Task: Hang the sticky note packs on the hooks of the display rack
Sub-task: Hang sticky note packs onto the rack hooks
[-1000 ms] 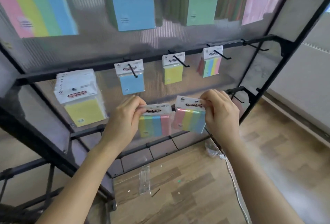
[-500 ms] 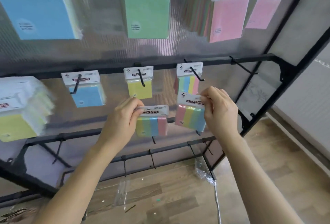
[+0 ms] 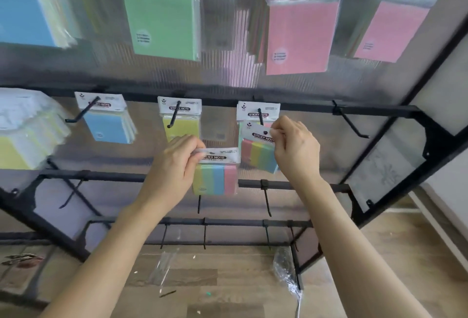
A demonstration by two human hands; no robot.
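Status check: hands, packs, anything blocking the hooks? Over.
Left hand pinches one striped pack by its header, off the hooks. Right hand pinches second pack at the hook, not on yet. Hook already carries a hung pack.

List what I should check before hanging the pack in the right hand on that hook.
1. Right hand pinches its striped pack by the header: ok.
2. Header hole on the hook: not ok, it sits below the tip.
3. Room on that hook, beyond the hanging pack: ok.
4. Left hand holds the second pack firmly: ok.
5. Bare hook to the right free: ok.
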